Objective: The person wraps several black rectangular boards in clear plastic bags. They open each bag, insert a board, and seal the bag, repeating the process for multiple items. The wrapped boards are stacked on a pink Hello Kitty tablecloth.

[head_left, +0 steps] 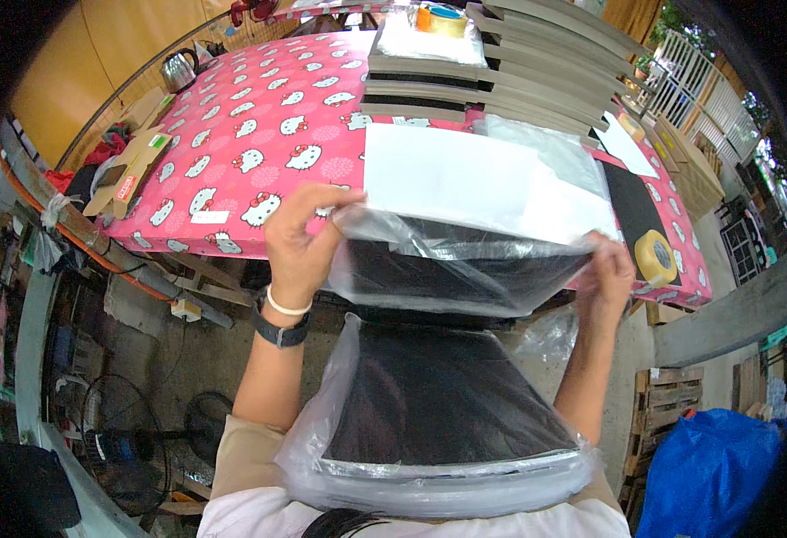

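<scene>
My left hand (302, 238), with a dark watch and a pale band at its wrist, pinches the upper left corner of a clear plastic bag (465, 229). The opposite corner is held between the fingers of my right hand (607, 269). Between them the film hangs stretched and wrinkled, with dark material showing through it. Closer to my body, a flat black panel (447, 394) rests against my lap, wrapped in more clear film. Just beyond my hands, white sheets (447, 175) lie on the table; whether the bag touches them I cannot tell.
A pink patterned cloth covers the table (259, 117). Stacked grey panels (555, 63) stand at its far right, a tape roll (655, 257) at the right edge. Opened cardboard (133, 170) and a kettle (179, 70) are leftward. A fan (124, 439) and blue tarp (707, 471) flank me.
</scene>
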A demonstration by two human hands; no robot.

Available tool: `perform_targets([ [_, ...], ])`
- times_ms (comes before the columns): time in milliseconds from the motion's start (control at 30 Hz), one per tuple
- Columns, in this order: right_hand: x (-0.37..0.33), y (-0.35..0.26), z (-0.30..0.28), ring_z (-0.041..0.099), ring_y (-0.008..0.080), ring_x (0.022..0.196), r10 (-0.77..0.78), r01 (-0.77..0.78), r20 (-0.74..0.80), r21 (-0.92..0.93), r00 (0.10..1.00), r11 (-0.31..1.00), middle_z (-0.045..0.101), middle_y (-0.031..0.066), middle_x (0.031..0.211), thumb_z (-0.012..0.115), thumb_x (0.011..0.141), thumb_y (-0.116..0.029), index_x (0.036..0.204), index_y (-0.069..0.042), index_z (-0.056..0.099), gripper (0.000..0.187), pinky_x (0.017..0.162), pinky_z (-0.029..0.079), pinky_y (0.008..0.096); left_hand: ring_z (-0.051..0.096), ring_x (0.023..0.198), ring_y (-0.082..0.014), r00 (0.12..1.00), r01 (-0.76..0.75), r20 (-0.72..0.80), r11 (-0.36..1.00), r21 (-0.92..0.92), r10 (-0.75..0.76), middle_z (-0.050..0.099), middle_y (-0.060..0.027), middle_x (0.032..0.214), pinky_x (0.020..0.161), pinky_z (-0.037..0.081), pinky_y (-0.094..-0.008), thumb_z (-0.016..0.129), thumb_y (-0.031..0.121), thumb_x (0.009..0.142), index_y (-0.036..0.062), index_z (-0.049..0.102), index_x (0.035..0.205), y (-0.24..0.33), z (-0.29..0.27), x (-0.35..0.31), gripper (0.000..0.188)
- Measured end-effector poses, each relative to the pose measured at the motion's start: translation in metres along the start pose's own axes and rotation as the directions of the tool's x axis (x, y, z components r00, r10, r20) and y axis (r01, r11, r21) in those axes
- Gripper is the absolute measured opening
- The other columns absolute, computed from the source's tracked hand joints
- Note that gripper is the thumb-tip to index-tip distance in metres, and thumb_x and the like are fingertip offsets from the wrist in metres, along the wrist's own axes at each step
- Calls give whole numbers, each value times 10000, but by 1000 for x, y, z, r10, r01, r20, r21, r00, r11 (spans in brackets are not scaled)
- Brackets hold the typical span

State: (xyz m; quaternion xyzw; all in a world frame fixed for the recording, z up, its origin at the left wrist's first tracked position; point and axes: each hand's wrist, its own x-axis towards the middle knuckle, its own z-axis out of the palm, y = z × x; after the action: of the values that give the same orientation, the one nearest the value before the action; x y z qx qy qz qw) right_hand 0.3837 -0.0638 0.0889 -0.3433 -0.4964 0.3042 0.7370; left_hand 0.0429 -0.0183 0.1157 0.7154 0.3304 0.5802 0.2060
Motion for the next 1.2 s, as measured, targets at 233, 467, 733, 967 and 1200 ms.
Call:
perform_targets([
  [233, 12, -14, 34, 514, 122, 843, 206, -183, -37, 327, 978, 927, 555, 65, 915, 420, 864, -171, 1115, 19, 419, 315, 777, 391, 249, 522, 841, -115, 906, 84, -143, 499, -863, -399, 582, -59, 922, 745, 387, -208, 576, 222, 790, -14, 519, 1054, -26, 11, 3, 359],
  [467, -85, 79, -28, 520, 172, 600, 184, 7, 164, -763, 969, 647, 549, 86, 630, 645, 666, -17, 726, -3, 590, 83, 552, 404, 256, 575, 607, -132, 897, 413, 89, 892, 183, -434, 615, -87, 684, 574, 430, -249, 650, 113, 699, 7, 627, 801, -90, 20, -110, 148],
  [733, -109, 90, -60, 518, 204, 623, 227, 294, 431, -838, 873, 460, 566, 100, 722, 636, 650, -28, 799, -38, 618, 150, 577, 436, 275, 594, 706, -266, 872, 128, 363, 869, 477, -328, 606, -132, 744, 645, 456, -325, 639, 114, 662, 3, 626, 776, -107, 7, -153, 160],
  [967, -97, 93, -60, 507, 106, 661, 847, -777, 151, -342, 509, 528, 590, 95, 902, 587, 753, -155, 927, 12, 587, 241, 555, 400, 222, 531, 864, -196, 541, 749, 528, 661, 51, -654, 576, -119, 919, 791, 407, -291, 555, 234, 776, -9, 568, 975, -143, 16, -164, 314],
  [1200, -88, 107, -75, 434, 28, 550, 919, -910, 308, -253, 245, 327, 526, -43, 714, 573, 793, -218, 819, -61, 556, 160, 493, 339, 178, 470, 662, -66, 231, 951, 638, 309, 12, -735, 527, 26, 690, 606, 389, -228, 535, 250, 814, 44, 567, 789, -135, 24, -146, 211],
])
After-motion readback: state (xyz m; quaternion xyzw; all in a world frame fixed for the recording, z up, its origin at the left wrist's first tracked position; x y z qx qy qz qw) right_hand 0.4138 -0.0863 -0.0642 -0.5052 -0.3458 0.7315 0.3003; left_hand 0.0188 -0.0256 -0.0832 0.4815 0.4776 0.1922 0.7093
